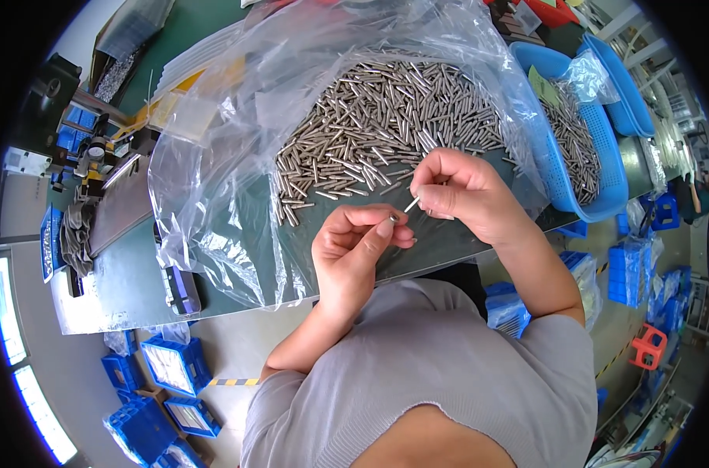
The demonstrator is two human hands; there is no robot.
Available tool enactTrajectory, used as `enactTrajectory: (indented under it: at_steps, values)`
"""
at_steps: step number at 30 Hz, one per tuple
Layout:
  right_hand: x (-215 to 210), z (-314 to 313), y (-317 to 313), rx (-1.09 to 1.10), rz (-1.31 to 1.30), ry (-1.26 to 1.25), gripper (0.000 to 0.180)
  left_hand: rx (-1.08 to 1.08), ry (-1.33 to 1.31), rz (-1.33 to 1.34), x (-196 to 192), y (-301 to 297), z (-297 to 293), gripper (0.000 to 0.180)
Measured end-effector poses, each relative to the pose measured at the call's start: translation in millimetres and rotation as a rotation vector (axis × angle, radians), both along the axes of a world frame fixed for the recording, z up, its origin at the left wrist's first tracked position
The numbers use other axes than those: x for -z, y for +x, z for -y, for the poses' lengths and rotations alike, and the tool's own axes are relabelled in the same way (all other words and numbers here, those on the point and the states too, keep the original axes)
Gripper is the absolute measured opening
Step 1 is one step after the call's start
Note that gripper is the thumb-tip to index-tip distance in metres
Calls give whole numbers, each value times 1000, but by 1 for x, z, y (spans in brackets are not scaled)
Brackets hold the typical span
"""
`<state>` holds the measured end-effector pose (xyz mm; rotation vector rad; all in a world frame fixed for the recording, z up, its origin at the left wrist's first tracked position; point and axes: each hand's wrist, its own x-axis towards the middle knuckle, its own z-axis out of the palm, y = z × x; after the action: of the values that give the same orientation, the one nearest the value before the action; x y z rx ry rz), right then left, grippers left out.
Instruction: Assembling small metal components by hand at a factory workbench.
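Both hands are raised close together over the near edge of the green table. My left hand point(358, 248) pinches a small metal part point(393, 219) between thumb and fingertips; most of it is hidden by the fingers. A short thin light-coloured pin point(411, 205) sticks out of the closed fingertips of my right hand point(461, 192), pointing toward the left hand's part. Just beyond the hands lies a wide heap of small metal pins point(393, 117), spread on a clear plastic sheet point(214, 195).
A blue basket point(613, 175) of similar metal pieces stands at the right, with another blue basket point(631, 109) beyond it. On the left are a dark machine point(89, 156) and a small purple-black device point(181, 290). Blue crates point(175, 365) and a red stool point(648, 347) stand on the floor.
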<state>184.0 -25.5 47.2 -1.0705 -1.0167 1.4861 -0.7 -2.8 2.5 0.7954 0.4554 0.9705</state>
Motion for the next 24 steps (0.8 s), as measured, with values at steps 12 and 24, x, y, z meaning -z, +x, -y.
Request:
enactTrajectory:
  at_steps: [12,24]
  values:
    - [9,-1,-10,3,90,174,8,-2,-15,1,2,-1,1,9]
    - [20,9,-22,121,440,379,14,-11,-10,48,3,-2,0,8]
